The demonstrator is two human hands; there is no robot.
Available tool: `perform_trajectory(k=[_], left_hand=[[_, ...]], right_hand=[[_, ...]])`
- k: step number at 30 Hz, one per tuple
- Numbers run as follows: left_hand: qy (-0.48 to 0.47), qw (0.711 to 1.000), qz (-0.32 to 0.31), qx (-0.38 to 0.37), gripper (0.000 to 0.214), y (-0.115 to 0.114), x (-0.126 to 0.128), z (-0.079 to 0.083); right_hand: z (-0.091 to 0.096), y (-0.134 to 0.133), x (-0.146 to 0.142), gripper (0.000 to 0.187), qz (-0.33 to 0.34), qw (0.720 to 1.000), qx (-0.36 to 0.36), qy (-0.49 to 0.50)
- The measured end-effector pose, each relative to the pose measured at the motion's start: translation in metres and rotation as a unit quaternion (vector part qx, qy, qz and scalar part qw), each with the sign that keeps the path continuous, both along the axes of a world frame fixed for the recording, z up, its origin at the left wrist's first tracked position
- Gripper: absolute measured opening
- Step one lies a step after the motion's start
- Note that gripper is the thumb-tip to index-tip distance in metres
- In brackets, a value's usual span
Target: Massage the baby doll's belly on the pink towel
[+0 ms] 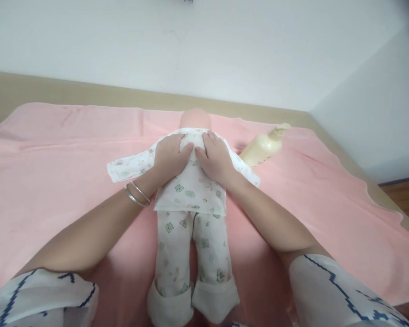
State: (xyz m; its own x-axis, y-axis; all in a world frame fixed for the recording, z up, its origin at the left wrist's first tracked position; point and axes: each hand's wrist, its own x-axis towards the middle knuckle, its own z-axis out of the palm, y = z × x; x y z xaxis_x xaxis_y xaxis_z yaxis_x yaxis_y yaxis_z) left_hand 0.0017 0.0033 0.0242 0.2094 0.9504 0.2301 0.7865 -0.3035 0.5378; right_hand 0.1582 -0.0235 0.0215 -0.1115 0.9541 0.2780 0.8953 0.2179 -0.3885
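Note:
A baby doll lies on a pink blanket, its bald head at the far end and its face not visible. It wears a white long-sleeved top and white trousers with small green animal prints and rolled cuffs. My left hand rests flat on the upper left of the top, fingers stretched out. Opposite it, my right hand lies flat on the upper right, thumb close to the other thumb. Neither hand grips anything.
The pink blanket covers most of a tan surface that meets a white wall. A pale yellow pump bottle lies tilted beside the doll's right-hand sleeve. Brown wood shows beyond the right edge.

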Motion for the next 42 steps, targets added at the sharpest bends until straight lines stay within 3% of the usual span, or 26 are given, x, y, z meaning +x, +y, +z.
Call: perform_trajectory(k=[6, 12, 15, 22, 30, 36, 39, 42], left_hand=[[0.095, 0.994, -0.050, 0.030, 0.049, -0.014, -0.002, 0.012], [0.245, 0.951, -0.166, 0.093, 0.047, -0.045, -0.004, 0.031], [0.282, 0.938, -0.180, 0.085, 0.045, -0.046, -0.004, 0.034], [0.238, 0.946, -0.187, 0.111, 0.040, -0.033, -0.003, 0.027], [0.164, 0.974, -0.145, 0.056, 0.033, -0.014, -0.004, 0.019], [0.136, 0.985, -0.110, -0.003, 0.045, -0.010, -0.003, 0.019], [0.144, 0.980, -0.139, -0.005, 0.042, -0.011, -0.005, 0.022], [0.210, 0.956, -0.198, 0.059, 0.043, -0.017, -0.009, 0.022]], right_hand=[[0.001, 0.002, 0.002, 0.056, 0.008, 1.000, -0.002, -0.012], [0.005, 0.002, 0.003, 0.055, 0.016, 0.999, -0.011, -0.033], [0.007, 0.001, 0.003, 0.057, 0.013, 0.999, -0.019, -0.048], [0.013, -0.006, -0.001, 0.059, 0.005, 0.995, -0.033, -0.090], [0.024, -0.055, -0.021, 0.057, 0.036, 0.980, 0.006, -0.197], [0.032, -0.052, -0.020, 0.050, 0.037, 0.996, -0.037, -0.067], [0.028, -0.040, -0.016, 0.048, 0.040, 0.998, -0.039, -0.009], [0.019, -0.026, -0.010, 0.048, 0.040, 0.999, -0.016, 0.011]])
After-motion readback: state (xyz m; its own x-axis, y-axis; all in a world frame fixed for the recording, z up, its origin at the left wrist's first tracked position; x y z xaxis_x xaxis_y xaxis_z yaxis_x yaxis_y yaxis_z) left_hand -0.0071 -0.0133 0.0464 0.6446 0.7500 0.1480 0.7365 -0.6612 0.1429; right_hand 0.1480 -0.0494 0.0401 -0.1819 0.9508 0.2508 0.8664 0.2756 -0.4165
